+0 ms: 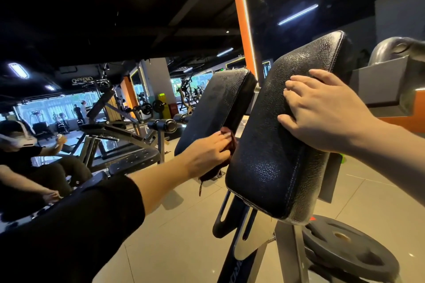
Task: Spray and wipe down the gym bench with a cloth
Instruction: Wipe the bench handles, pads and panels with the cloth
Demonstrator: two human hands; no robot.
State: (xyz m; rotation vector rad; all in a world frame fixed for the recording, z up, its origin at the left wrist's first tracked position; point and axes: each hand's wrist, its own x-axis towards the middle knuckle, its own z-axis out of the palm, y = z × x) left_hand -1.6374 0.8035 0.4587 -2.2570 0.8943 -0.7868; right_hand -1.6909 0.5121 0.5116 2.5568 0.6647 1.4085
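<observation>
Two black padded cushions of the gym bench stand tilted side by side: the left pad [218, 103] and the nearer right pad [276, 145]. My left hand [209, 151] presses a dark red cloth [226, 142] into the gap at the left pad's lower inner edge; the cloth's tail hangs down below the hand. My right hand [322, 110] rests on the upper right part of the right pad, fingers spread over its face and thumb along the pad. No spray bottle is in view.
A metal frame [241, 243] carries the pads, with black weight plates [349, 250] on the floor at the right. A seated person with a headset [20, 140] is at the left beside another bench [133, 158]. Behind the pads rises an orange pillar [241, 18].
</observation>
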